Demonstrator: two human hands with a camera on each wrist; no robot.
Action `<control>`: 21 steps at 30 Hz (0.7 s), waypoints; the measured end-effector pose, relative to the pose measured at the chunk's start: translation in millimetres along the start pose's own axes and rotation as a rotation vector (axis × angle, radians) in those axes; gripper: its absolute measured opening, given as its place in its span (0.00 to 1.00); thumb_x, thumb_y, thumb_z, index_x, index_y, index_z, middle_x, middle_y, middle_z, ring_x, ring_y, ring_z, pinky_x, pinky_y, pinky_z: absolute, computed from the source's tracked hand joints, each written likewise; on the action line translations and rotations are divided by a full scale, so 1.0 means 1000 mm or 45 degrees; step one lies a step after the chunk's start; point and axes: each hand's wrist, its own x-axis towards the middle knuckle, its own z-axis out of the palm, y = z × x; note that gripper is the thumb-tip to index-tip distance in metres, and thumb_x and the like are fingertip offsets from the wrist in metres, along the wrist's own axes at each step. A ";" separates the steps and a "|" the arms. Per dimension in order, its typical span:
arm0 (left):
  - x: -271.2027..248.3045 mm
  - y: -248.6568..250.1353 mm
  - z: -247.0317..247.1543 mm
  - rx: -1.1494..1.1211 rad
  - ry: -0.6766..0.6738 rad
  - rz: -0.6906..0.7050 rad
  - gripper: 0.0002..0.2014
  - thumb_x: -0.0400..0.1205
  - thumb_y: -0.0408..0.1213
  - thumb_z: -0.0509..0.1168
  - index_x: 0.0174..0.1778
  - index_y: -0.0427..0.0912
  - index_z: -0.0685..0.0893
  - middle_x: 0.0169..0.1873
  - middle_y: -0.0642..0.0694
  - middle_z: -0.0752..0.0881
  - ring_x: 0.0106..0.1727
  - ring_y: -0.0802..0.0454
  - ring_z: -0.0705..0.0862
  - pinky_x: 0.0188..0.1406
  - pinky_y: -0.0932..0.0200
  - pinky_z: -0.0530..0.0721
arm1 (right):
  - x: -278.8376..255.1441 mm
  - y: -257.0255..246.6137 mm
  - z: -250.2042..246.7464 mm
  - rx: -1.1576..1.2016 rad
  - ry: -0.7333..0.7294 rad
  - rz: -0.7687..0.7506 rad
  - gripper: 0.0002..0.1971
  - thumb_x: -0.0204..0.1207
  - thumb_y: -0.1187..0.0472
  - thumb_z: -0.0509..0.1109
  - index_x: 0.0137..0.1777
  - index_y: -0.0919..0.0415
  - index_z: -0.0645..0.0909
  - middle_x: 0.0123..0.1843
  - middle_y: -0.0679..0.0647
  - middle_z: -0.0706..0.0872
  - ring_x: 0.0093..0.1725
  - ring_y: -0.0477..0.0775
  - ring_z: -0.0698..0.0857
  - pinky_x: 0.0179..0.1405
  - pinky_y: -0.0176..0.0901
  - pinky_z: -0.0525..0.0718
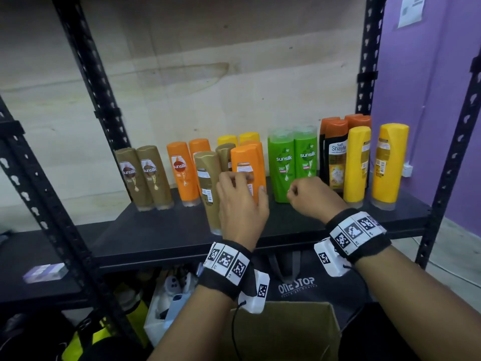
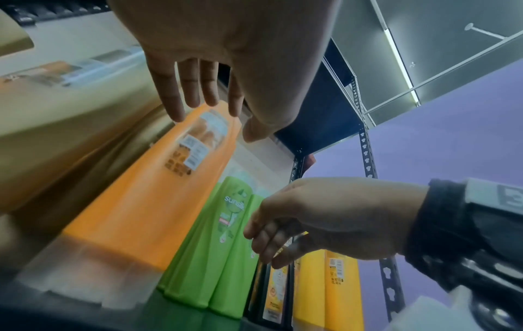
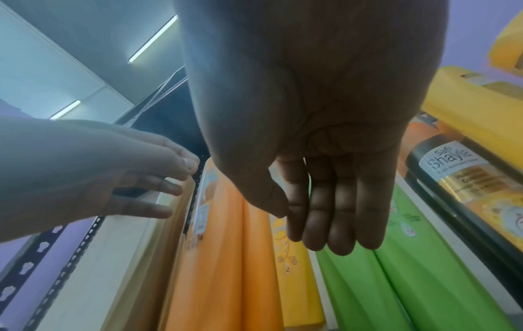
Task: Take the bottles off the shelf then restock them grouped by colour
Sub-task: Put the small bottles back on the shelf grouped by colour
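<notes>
An orange bottle (image 1: 247, 173), back label facing out, is standing upright on the black shelf (image 1: 161, 230) between a tan bottle (image 1: 208, 183) and two green bottles (image 1: 292, 165). The left hand (image 1: 240, 204) is reaching to it, fingers spread and relaxed, grasping nothing. The right hand (image 1: 312, 196) is hovering loosely curled, holding nothing.

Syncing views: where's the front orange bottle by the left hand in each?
Head: orange bottle centre, partly behind left hand.
Left wrist: centre-left, under the fingers.
Right wrist: lower centre, left of the palm.
Shared landmark: green bottles to its right.
</notes>
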 end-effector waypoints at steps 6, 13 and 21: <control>0.031 0.004 -0.012 -0.038 -0.078 0.053 0.37 0.82 0.39 0.70 0.87 0.38 0.64 0.78 0.34 0.67 0.79 0.36 0.68 0.77 0.43 0.73 | -0.002 -0.010 0.006 -0.006 -0.020 -0.010 0.13 0.85 0.54 0.64 0.49 0.61 0.86 0.43 0.59 0.87 0.40 0.60 0.87 0.46 0.57 0.90; 0.051 0.003 -0.002 0.154 -0.263 -0.013 0.40 0.85 0.46 0.68 0.91 0.45 0.55 0.78 0.34 0.65 0.74 0.33 0.72 0.69 0.38 0.78 | -0.002 -0.008 0.013 -0.005 -0.057 -0.007 0.15 0.87 0.52 0.63 0.43 0.59 0.85 0.38 0.56 0.84 0.38 0.57 0.85 0.39 0.48 0.84; 0.032 -0.006 0.003 -0.148 -0.187 -0.040 0.39 0.83 0.39 0.73 0.87 0.49 0.60 0.68 0.37 0.73 0.63 0.38 0.81 0.58 0.49 0.80 | -0.002 -0.002 0.020 0.017 -0.083 0.001 0.12 0.87 0.50 0.64 0.46 0.54 0.84 0.42 0.57 0.87 0.42 0.58 0.87 0.44 0.50 0.87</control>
